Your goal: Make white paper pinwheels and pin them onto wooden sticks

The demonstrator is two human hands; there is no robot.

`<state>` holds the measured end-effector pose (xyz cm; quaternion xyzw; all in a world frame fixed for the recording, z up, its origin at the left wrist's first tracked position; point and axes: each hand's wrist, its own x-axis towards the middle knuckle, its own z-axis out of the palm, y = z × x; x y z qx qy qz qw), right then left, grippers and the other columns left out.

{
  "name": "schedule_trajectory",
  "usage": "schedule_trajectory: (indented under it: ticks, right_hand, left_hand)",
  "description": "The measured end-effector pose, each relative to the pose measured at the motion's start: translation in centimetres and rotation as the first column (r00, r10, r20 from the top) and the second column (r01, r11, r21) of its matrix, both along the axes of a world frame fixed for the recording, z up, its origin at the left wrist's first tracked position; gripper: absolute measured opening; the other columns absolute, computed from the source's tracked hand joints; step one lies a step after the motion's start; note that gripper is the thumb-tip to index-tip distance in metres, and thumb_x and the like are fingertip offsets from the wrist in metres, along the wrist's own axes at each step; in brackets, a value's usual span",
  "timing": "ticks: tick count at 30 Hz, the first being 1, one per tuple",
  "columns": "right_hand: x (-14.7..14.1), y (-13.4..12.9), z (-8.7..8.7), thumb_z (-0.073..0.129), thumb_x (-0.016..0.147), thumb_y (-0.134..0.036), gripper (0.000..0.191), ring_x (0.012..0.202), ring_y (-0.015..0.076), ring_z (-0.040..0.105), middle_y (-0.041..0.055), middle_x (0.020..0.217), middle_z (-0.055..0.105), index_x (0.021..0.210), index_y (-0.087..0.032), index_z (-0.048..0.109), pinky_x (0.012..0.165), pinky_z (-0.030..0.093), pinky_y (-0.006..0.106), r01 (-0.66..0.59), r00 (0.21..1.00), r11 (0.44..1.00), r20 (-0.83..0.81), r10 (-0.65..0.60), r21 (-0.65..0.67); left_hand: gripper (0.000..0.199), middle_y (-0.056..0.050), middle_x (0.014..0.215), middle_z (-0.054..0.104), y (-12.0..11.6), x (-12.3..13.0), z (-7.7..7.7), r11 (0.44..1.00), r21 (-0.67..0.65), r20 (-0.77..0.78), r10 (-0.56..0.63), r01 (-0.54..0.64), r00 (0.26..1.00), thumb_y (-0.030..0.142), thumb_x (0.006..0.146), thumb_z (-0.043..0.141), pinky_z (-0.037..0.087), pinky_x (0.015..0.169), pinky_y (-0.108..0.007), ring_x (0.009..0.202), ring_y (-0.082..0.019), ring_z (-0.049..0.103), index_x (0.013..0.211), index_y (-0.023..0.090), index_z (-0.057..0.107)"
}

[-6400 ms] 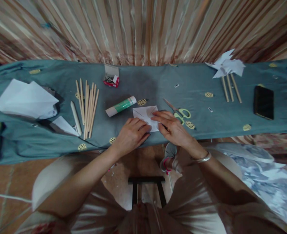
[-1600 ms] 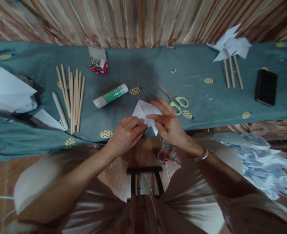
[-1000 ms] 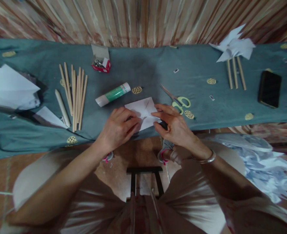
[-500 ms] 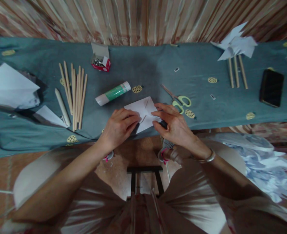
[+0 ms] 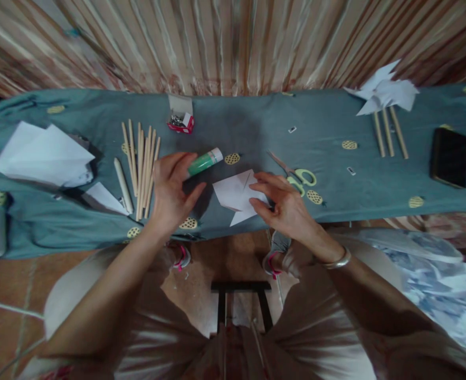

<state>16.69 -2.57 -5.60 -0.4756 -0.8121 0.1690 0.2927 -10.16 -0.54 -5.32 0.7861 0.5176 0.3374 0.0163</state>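
White folded paper (image 5: pixel 233 191) lies on the blue-green cloth (image 5: pixel 320 126), and now only the right hand (image 5: pixel 281 198) attends to it, fingers spread and loosely bent upon its right side. The left hand (image 5: pixel 171 184) has left the paper and curves over the green-and-white tube (image 5: pixel 204 162), thumb apart; whether it grips, I cannot tell. So the folding seems to pause.
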Motion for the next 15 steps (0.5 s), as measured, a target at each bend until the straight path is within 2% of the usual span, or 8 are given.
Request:
schedule_trajectory:
  ticks: [3,6,10,13,15]
  right_hand:
    - [-0.5,0.4,0.2,0.056,0.091,-0.036,0.029,0.115,0.0290,0.062,0.0141,0.128,0.065,0.110,-0.019,0.069,0.099,0.050,0.052,-0.007,1.000,1.000,-0.017,0.007,0.000]
    - [-1.1,0.8,0.4,0.056,0.091,-0.038,0.029,0.114,0.0283,0.063,0.0134,0.127,0.066,0.110,-0.020,0.069,0.099,0.051,0.050,-0.008,1.000,1.000,-0.025,0.008,0.006]
    - [-1.9,1.3,0.4,0.057,0.091,-0.041,0.030,0.116,0.0274,0.063,0.0122,0.125,0.068,0.108,-0.020,0.070,0.101,0.050,0.049,-0.002,0.994,1.000,-0.109,-0.002,-0.028]
    - [-2.6,1.7,0.3,0.062,0.088,-0.047,0.034,0.109,0.0261,0.066,0.0112,0.118,0.071,0.108,-0.021,0.070,0.097,0.052,0.046,0.013,0.954,0.978,-0.290,-0.073,-0.206]
    - [-3.2,1.8,0.2,0.066,0.083,-0.053,0.040,0.098,0.0240,0.069,0.0092,0.106,0.074,0.106,-0.020,0.071,0.089,0.056,0.042,-0.069,0.879,0.921,-0.460,-0.125,-0.383]
  left_hand:
    - [0.048,-0.011,0.118,0.065,1.3,-1.7,-1.2,0.999,-0.017,-0.033,0.037,-0.038,0.999,0.038,0.082,0.071,0.049,0.094,-0.052,0.111,-0.033,0.058,0.126,0.023,0.060]
    - [0.033,-0.010,0.103,0.068,2.1,-2.5,-2.2,0.998,-0.063,-0.022,0.028,-0.029,0.999,0.037,0.085,0.065,0.052,0.084,-0.044,0.096,-0.029,0.062,0.114,0.021,0.066]
    - [0.027,-0.008,0.094,0.068,2.0,-1.7,-1.9,0.989,-0.145,0.096,0.047,-0.033,0.994,0.038,0.088,0.061,0.052,0.077,-0.037,0.086,-0.023,0.062,0.107,0.021,0.069]
    - [0.034,-0.007,0.095,0.070,1.3,0.0,-1.0,0.953,-0.295,0.279,0.024,0.062,0.960,0.044,0.088,0.061,0.053,0.074,-0.033,0.083,-0.021,0.064,0.109,0.018,0.069]
    - [0.041,-0.008,0.097,0.072,0.6,1.4,-0.6,0.917,-0.362,0.422,0.002,0.167,0.907,0.049,0.087,0.062,0.053,0.073,-0.031,0.083,-0.020,0.066,0.111,0.016,0.069]
